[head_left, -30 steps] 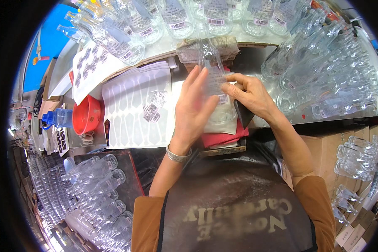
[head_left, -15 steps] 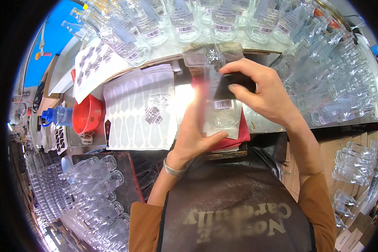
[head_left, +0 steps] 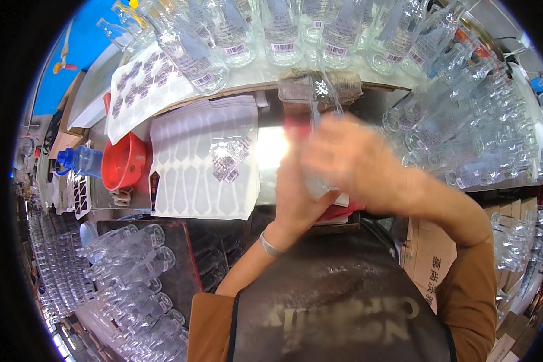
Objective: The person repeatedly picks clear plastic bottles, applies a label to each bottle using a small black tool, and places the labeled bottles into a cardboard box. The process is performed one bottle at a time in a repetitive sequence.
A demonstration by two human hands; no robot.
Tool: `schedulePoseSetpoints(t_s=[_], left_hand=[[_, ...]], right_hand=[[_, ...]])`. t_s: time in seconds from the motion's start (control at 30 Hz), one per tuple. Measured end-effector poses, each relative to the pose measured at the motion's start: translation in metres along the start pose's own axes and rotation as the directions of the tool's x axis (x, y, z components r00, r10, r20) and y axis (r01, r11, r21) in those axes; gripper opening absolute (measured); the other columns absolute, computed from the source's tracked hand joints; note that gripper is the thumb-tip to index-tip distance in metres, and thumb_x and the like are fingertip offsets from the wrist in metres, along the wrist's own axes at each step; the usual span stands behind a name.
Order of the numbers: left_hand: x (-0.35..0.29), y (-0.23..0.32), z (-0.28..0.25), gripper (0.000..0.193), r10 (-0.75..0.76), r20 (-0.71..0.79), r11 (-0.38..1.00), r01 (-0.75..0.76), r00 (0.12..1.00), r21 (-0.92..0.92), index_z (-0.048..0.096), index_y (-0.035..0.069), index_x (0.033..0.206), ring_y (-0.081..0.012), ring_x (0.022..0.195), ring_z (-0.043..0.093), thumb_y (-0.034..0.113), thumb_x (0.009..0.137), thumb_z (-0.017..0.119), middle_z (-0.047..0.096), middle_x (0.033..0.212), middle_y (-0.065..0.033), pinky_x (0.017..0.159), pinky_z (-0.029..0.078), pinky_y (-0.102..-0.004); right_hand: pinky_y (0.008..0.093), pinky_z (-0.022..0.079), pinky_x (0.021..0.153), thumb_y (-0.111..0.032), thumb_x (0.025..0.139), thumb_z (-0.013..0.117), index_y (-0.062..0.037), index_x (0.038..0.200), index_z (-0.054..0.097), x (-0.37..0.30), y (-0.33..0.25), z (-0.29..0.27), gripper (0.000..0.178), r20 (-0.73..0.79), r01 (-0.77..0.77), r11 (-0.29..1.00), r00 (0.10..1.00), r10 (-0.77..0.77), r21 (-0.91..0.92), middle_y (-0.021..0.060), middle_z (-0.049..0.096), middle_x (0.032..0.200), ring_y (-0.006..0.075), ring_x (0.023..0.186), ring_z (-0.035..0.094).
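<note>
A clear glass bottle (head_left: pixel 323 95) lies in front of me, its neck pointing away and resting on a rolled, stained cloth (head_left: pixel 292 92). My left hand (head_left: pixel 297 187) is closed along the bottle's left side, with the thumb near its base. Over the body of the bottle is my right hand (head_left: pixel 359 160), smeared by motion; its fingers cannot be made out. No black scraper shows now. Under the bottle's base end, a red cloth (head_left: pixel 339 215) sticks out. To the left lies a stack of white label sheets (head_left: pixel 184 154), with a clear printed label piece (head_left: pixel 230 160) on top.
Rows of upright glass bottles (head_left: pixel 282 33) line the far shelf; more bottles (head_left: pixel 473 130) crowd the right. A printed sheet (head_left: pixel 142 90), a red bowl (head_left: pixel 125 161) and a blue-capped water bottle (head_left: pixel 81 161) stand at left. Many bottles (head_left: pixel 130 265) lie at lower left.
My right hand has come nearer to me over the bottle and blurred, and the black scraper it held is out of sight. My left hand has stayed at the bottle.
</note>
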State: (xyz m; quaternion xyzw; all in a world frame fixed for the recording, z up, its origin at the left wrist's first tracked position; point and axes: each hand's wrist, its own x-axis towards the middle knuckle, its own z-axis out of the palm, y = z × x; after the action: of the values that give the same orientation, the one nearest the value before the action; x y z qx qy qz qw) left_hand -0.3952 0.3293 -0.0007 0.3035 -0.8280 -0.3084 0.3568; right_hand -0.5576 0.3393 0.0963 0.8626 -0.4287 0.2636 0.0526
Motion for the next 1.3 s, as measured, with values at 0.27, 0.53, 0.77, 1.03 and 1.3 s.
schedulePoseSetpoints(t_s=[0.27, 0.53, 0.77, 1.03, 1.3], left_hand=[[-0.002, 0.004, -0.007, 0.13, -0.062, 0.015, 0.988, 0.064, 0.998, -0.141, -0.005, -0.002, 0.158, -0.03, 0.116, 0.059, 0.011, 0.068, 0.089, 0.027, 0.159, -0.0261, 0.101, 0.048, -0.0395], [-0.002, 0.0, -0.013, 0.109, -0.051, 0.07, 0.986, 0.062, 0.996, -0.157, 0.016, -0.001, 0.158, -0.0274, 0.118, 0.058, 0.007, 0.073, 0.084, 0.037, 0.156, -0.0214, 0.101, 0.048, -0.0388], [0.004, -0.003, -0.032, 0.092, -0.095, 0.206, 0.977, 0.131, 0.974, -0.166, 0.034, 0.0, 0.154, -0.0271, 0.137, 0.048, 0.003, 0.074, 0.08, 0.045, 0.15, -0.0164, 0.11, 0.042, -0.0377], [0.002, -0.023, -0.031, 0.094, -0.089, 0.254, 0.953, 0.156, 0.963, -0.258, 0.03, 0.001, 0.156, -0.0243, 0.137, 0.047, -0.002, 0.073, 0.074, 0.043, 0.151, -0.013, 0.112, 0.039, -0.038], [0.003, -0.014, -0.03, 0.094, -0.143, 0.268, 0.923, 0.225, 0.953, -0.311, 0.033, 0.0, 0.154, -0.0274, 0.139, 0.045, 0.002, 0.072, 0.077, 0.043, 0.152, -0.0162, 0.111, 0.04, -0.0391]], right_hand=[[0.0399, 0.053, 0.072, -0.016, 0.071, 0.068, -0.0078, 0.083, 0.064, -0.004, 0.033, -0.005, 0.015, -0.239, -0.145, 0.989, 0.961, 0.137, -0.013, 0.0092, 0.061, 0.078, 0.0286, 0.079, 0.062], [0.038, 0.053, 0.072, -0.009, 0.078, 0.072, -0.0075, 0.091, 0.067, -0.01, 0.061, -0.011, 0.014, -0.376, -0.278, 0.96, 0.893, 0.245, -0.033, 0.0102, 0.067, 0.089, 0.0289, 0.084, 0.064], [0.0373, 0.053, 0.074, -0.002, 0.076, 0.072, -0.0043, 0.097, 0.068, -0.027, 0.052, -0.008, 0.022, -0.255, -0.362, 0.895, 0.868, 0.425, 0.259, 0.0113, 0.068, 0.093, 0.0281, 0.083, 0.065], [0.0371, 0.054, 0.077, -0.005, 0.077, 0.075, -0.006, 0.096, 0.069, -0.063, 0.005, -0.013, 0.02, -0.058, -0.307, 0.809, 0.921, 0.386, 0.501, 0.0112, 0.068, 0.093, 0.0287, 0.086, 0.067], [0.0371, 0.055, 0.073, 0.0, 0.073, 0.073, -0.007, 0.093, 0.067, -0.049, -0.007, -0.007, 0.022, -0.152, -0.179, 0.942, 0.962, 0.228, 0.285, 0.0096, 0.067, 0.092, 0.0283, 0.083, 0.066]])
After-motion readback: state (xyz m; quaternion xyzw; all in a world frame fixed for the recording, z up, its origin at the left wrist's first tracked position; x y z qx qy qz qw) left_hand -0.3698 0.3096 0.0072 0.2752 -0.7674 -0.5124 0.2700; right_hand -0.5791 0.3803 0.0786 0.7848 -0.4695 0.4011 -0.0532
